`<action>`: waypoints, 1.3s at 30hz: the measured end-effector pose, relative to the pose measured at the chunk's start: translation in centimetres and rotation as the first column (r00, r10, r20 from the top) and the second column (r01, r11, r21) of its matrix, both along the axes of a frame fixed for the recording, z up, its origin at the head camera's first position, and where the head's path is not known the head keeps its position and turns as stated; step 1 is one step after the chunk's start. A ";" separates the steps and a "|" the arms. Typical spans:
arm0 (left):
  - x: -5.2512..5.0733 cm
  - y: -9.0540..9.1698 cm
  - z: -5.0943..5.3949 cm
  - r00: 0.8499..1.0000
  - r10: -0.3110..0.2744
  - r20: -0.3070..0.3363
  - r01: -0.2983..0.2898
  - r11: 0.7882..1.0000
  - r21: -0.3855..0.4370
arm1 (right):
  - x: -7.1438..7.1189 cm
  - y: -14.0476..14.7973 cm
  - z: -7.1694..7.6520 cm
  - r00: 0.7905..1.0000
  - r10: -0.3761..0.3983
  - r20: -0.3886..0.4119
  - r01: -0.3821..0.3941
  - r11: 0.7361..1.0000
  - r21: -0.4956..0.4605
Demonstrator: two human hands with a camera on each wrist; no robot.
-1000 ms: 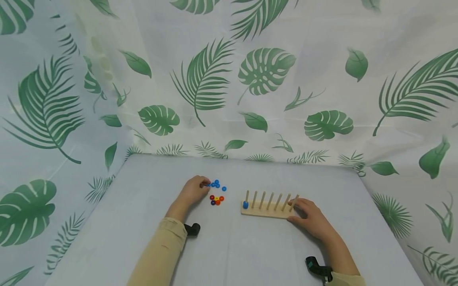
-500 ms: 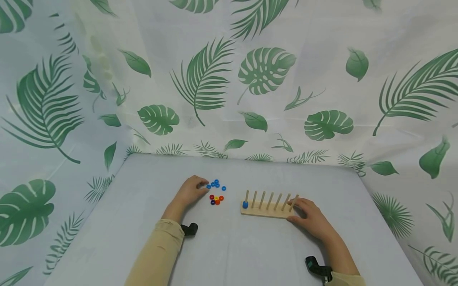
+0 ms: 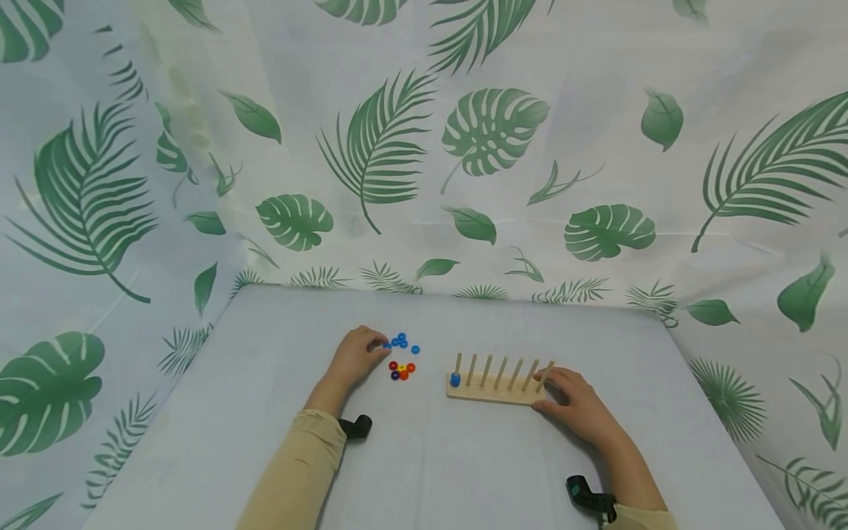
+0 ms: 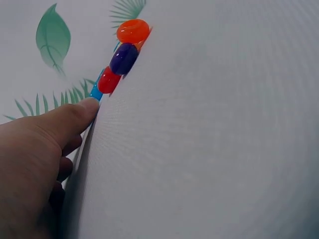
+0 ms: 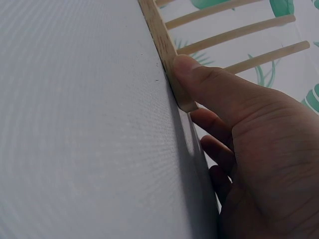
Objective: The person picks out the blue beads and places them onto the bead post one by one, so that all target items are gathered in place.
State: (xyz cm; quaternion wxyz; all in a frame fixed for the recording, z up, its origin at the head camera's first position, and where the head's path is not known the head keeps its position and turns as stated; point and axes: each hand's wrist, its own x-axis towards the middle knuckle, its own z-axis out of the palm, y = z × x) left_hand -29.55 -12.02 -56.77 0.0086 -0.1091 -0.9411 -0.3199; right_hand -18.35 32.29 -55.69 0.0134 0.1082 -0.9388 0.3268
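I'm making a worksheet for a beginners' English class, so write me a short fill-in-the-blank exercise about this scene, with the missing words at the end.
1. The wooden stand has ____ pegs.
2. The bead nearest the left hand is ____.
3. The right hand grips the ____ end of the stand in the head view.
4. In that view, the only peg bearing anything is at the stand's ____ end.

Missing words: seven; blue; right; left.

wooden peg rack [image 5: 162,39]: 1 end cut off at right-wrist view's upper edge. blue bead [image 4: 95,92]: partly hidden behind left grip [image 4: 37,152] in left-wrist view.
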 end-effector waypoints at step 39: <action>2.1 2.9 6.1 0.981 -0.192 -0.026 0.194 0.975 0.109 | 0.0 0.2 0.0 1.000 -0.012 0.005 0.012 1.000 0.004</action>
